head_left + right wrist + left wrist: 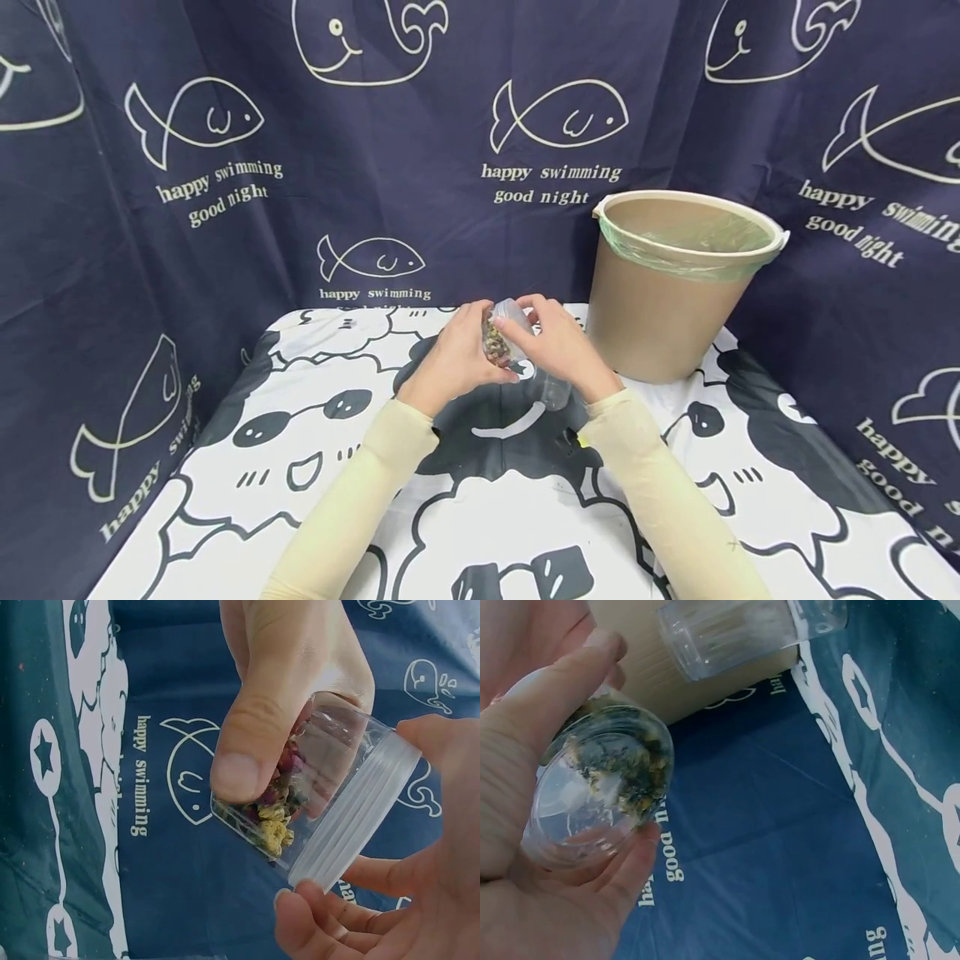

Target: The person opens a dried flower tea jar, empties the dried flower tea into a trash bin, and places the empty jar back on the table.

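A small clear plastic jar (495,343) is held tilted above the cloth, with dried flowers (274,832) inside, some yellow and some dark pink. My left hand (457,354) grips the jar body, thumb on one side and fingers on the other. At the jar's other end, my right hand (562,346) pinches the ribbed whitish lid (356,814) by its rim. The lid sits on the jar. In the left wrist view the jar's round base (592,795) faces the camera. Below my right hand, an upright clear plastic container (555,393) is partly hidden by the wrist.
A tall beige bin (652,308) with a green liner bag (682,260) stands at the back right, close to my right hand. The table is covered by a black-and-white cartoon cloth (315,492). Dark blue printed curtains (450,200) hang behind and at both sides.
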